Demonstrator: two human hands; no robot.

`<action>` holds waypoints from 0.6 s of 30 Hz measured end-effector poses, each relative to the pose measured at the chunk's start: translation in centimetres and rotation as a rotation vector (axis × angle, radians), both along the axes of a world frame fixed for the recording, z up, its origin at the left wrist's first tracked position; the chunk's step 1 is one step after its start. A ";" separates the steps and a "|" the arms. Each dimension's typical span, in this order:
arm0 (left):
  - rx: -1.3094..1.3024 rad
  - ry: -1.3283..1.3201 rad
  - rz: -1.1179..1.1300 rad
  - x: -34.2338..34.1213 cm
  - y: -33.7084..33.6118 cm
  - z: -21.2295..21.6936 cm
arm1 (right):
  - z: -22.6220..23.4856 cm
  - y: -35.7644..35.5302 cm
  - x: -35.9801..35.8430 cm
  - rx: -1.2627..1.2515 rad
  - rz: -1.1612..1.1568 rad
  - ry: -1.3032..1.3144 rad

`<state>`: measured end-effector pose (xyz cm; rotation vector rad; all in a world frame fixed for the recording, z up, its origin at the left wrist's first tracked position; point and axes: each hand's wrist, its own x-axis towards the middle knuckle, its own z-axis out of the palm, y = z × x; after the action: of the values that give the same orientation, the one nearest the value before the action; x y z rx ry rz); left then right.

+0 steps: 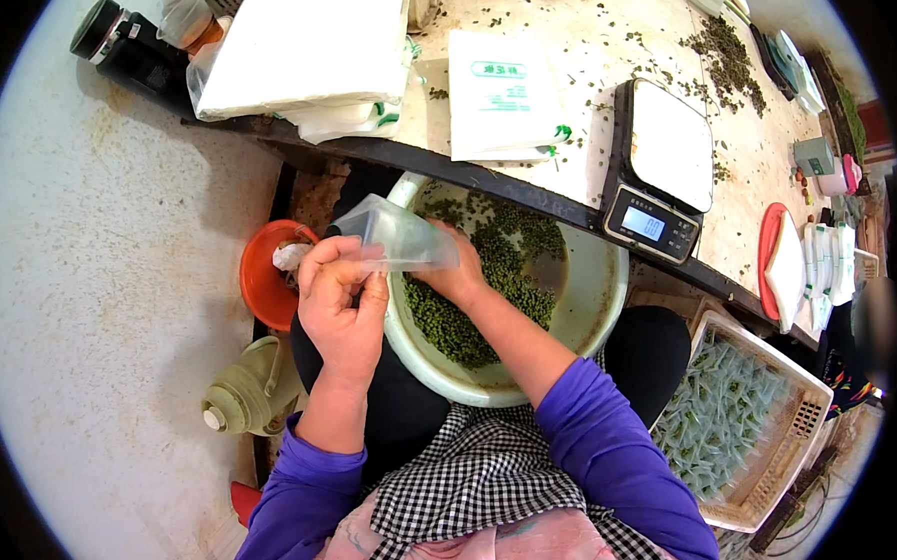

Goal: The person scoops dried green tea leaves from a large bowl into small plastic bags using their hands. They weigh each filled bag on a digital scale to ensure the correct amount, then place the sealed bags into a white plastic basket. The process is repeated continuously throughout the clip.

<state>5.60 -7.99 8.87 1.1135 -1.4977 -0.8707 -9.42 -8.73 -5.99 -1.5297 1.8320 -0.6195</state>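
**Both hands on a small clear bag over a basin of green leaves**

In the middle of the frame the left hand (341, 303) is raised with the wrist bent, its fingers curled closed around the near end of a small clear plastic bag (399, 237). The forearm in a purple sleeve (303, 492) rises from the lower left edge. The right hand (458, 270) reaches in from the lower right, its forearm bare below a pushed-up purple sleeve, and its fingers grip the far end of the same bag, partly hidden behind the plastic. The bag lies tilted between the two hands, just above the left rim of a pale green basin (599, 293).

The basin sits on the person's lap in the centre of the frame and holds a heap of small dark green leaves (498, 268). Just beyond it, in the upper right, a digital scale (661, 166) stands on the edge of a table (763, 156) strewn with loose leaf bits. Flat white bags (500, 93) lie in the upper centre. To the left of the hands is an orange bowl (263, 278), and below it a pale green kettle (248, 389) on the floor. At the lower right a white crate (805, 415) holds many filled packets (720, 413).
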 end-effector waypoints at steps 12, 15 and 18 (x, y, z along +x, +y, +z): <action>-0.102 -0.217 -0.068 0.1 2.1 -0.1 | 3.2 2.2 -3.9 -0.104 -0.605 -1.126; -0.104 -0.278 -0.089 -0.6 4.3 -1.1 | 10.3 4.7 -5.4 -0.064 -0.608 -1.344; -0.185 -0.370 -0.116 -2.0 6.8 -3.4 | 14.1 6.9 -5.9 -0.195 -0.511 -1.481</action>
<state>3.57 -1.21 5.48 1.0975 -1.9221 -0.6081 -15.36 -1.83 8.08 -0.2843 0.8979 -1.6129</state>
